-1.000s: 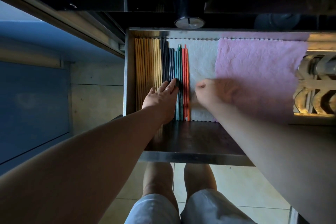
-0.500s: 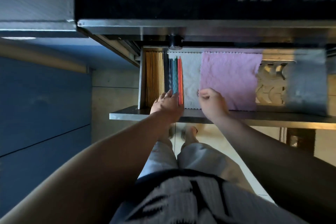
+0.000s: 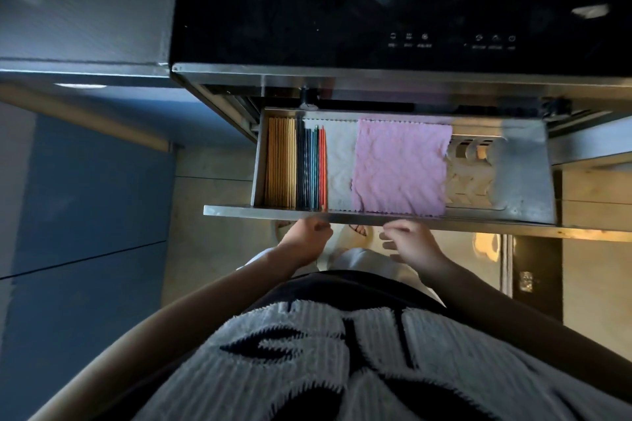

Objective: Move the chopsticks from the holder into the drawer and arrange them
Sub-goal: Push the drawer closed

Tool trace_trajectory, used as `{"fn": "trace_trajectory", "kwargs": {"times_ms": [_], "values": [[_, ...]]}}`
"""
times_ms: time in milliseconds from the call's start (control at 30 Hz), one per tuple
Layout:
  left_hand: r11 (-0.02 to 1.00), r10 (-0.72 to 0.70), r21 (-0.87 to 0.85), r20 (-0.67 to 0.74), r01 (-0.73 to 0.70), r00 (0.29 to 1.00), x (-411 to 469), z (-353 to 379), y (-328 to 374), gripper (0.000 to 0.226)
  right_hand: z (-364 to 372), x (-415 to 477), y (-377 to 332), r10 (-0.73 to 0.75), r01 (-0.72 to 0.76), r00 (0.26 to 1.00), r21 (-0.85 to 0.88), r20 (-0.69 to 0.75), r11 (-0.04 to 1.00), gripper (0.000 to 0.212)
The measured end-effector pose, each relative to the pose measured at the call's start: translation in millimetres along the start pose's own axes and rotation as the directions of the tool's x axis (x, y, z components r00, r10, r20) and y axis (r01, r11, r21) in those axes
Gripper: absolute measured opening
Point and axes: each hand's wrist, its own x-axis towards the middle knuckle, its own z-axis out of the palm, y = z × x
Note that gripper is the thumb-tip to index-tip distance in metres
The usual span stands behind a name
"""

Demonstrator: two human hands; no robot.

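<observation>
The steel drawer [image 3: 376, 215] stands open under the stove. At its left end lie several wooden chopsticks [image 3: 279, 162] in a tight row. Beside them lie dark, blue, green and red chopsticks [image 3: 312, 169], all parallel and pointing front to back. My left hand [image 3: 306, 238] hangs just below the drawer's front edge with fingers curled and nothing in it. My right hand [image 3: 408, 243] is beside it, fingers loosely apart, also holding nothing. No chopstick holder shows in this view.
A white cloth [image 3: 340, 164] and a pink cloth [image 3: 400, 167] line the drawer's middle. A perforated metal rack [image 3: 473, 171] fills its right end. Above is a black glass stove [image 3: 376, 10] with burners. Blue cabinet fronts [image 3: 85, 198] stand at the left.
Both hands have come out of the drawer and now hang below its front edge. My head has risen and pulled back, so the stove top shows.
</observation>
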Motion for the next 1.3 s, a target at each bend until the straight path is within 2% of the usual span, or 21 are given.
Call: {"fn": "trace_trajectory", "kwargs": {"times_ms": [67,133,200,267,533,700,900,1133,1300], "values": [[0.985,-0.117,-0.117,0.063,0.124,0.991,4,4,-2,0.013,-6,0,5,0.148,-0.156,0.987,0.182,0.054,0.971,0.017],[0.927,-0.223,-0.280,0.122,0.249,0.967,6,10,-3,0.010,-11,4,10,0.277,-0.311,0.950,0.339,0.144,0.888,0.016],[0.807,-0.293,-0.473,0.198,0.353,0.935,6,14,-3,0.009,-15,10,15,0.318,-0.378,0.925,0.425,0.209,0.822,0.015],[0.713,-0.298,-0.588,0.240,0.382,0.924,7,16,-1,0.013,-19,15,16,0.306,-0.388,0.921,0.498,0.240,0.776,0.014],[0.561,-0.291,-0.725,0.279,0.399,0.915,13,23,13,0.033,-23,28,9,0.328,-0.430,0.903,0.588,0.279,0.685,0.013],[0.476,-0.268,-0.793,0.282,0.381,0.921,19,21,18,0.022,-22,34,-10,0.386,-0.441,0.890,0.675,0.243,0.591,0.013],[0.462,-0.240,-0.823,0.242,0.330,0.940,35,12,36,0.032,-25,54,-35,0.393,-0.422,0.896,0.680,0.209,0.600,0.014],[0.424,-0.189,-0.879,0.152,0.220,0.970,54,-1,66,0.028,-28,75,-66,0.324,-0.329,0.933,0.732,0.156,0.597,0.019],[0.396,-0.145,-0.905,0.108,0.157,0.984,70,-11,86,0.017,-32,88,-87,0.254,-0.276,0.955,0.770,0.153,0.575,0.032]]}}
